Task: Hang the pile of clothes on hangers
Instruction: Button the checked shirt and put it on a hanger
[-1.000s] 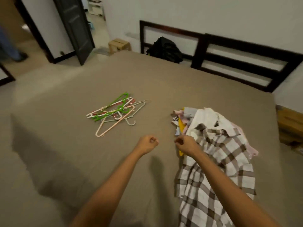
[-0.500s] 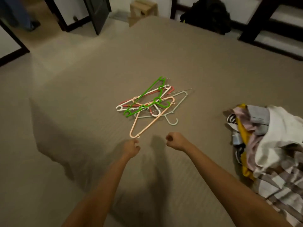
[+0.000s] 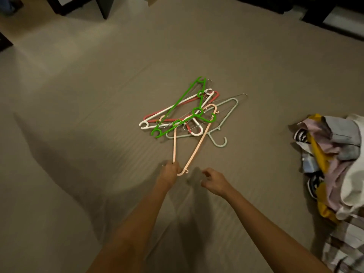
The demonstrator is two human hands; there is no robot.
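Observation:
A tangle of plastic hangers [image 3: 189,115] lies in the middle of the bed: green, white, red, grey and wire ones. A peach hanger [image 3: 199,142] sticks out of the tangle toward me. My left hand [image 3: 170,172] grips the near corner of the peach hanger, fingers curled round it. My right hand [image 3: 213,179] hovers just right of that corner with loosely curled fingers, holding nothing. The pile of clothes [image 3: 334,160] sits at the right edge, with a checked shirt [image 3: 342,251] at its near end.
The brown bedsheet [image 3: 98,115] spreads wide around the hangers. A dark headboard [image 3: 319,8] runs along the top right. A dark door and the floor show at the top left.
My view has swung left from the clothes to the hangers. Both hands have reached forward, and my left hand has taken hold of the peach hanger's near corner.

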